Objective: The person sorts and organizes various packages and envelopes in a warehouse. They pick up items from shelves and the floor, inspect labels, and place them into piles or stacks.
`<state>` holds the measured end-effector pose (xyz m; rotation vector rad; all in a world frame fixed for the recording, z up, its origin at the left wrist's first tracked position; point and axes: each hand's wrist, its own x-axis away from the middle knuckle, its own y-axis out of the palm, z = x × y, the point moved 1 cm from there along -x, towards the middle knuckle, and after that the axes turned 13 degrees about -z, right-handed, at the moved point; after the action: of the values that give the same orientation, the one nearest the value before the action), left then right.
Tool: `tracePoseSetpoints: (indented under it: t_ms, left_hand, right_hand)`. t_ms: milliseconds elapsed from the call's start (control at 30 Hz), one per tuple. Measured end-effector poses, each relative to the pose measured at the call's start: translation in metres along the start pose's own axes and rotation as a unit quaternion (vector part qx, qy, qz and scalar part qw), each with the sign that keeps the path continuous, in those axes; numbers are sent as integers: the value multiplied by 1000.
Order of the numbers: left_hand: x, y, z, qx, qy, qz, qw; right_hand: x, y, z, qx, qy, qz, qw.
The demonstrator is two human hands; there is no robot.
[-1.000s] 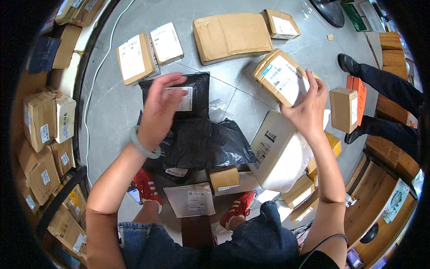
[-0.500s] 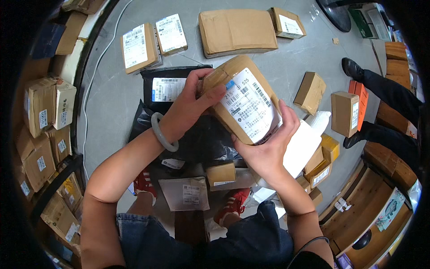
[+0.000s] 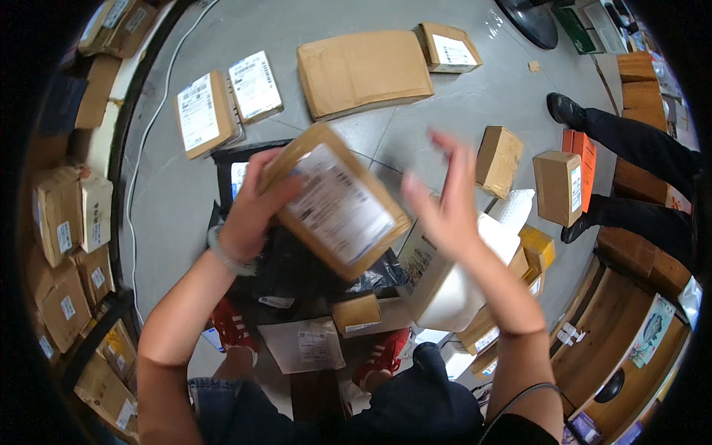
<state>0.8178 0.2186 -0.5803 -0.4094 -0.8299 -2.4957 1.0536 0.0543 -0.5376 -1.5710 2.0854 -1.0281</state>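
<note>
If I place a clock on the brown box (image 3: 335, 202), with twelve pointing away from the person, the main danger, in my judgement, is that this box turns or slips, because one hand alone seems to carry it, and only by one end. The left hand (image 3: 246, 216) is at nine o'clock, closed around that end, with its thumb lying by the edge of the white label (image 3: 345, 206); the opposite end, toward four o'clock, has no support that I can see. If the hold became weak, the box could drop onto the black plastic parcels (image 3: 288, 256), which lie lower, toward seven o'clock, and their shiny film could perhaps let it slide further. A swing toward four o'clock could also knock the white box (image 3: 461, 298) standing there. If the thumb rubbed, the label's paper could become creased. The right hand (image 3: 451, 211) is at three o'clock, spread wide, its thumb well apart from the fingers, and it appears to hold nothing. It is blurred; a small gap seems to separate it from the brown box, but I cannot tell this surely. Beyond it, between two and three o'clock, is a small carton (image 3: 497, 165).
</note>
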Motion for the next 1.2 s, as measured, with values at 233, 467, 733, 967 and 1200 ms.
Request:
tracePoseSetpoints:
  t_ms: [233,467,733,967,1200]
  left_hand:
    - [48,-33,2,3,-9,13,1000]
    - [68,-41,-3,22,-12,-2,1000]
    - [96,-75,-14,64,-8,101,993]
    - [121,-212,14,73,81,271,956]
    - [127,-313,-38,-181,-116,492,843]
  right_hand:
    - [-184,-70,206,440,91,71,891]
    - [-216,-69,241,401,107,-21,910]
    - [-111,-104,200,-359,191,154,901]
    - [9,-73,69,-577,200,86,788]
    - [37,2,-34,-746,192,-19,637]
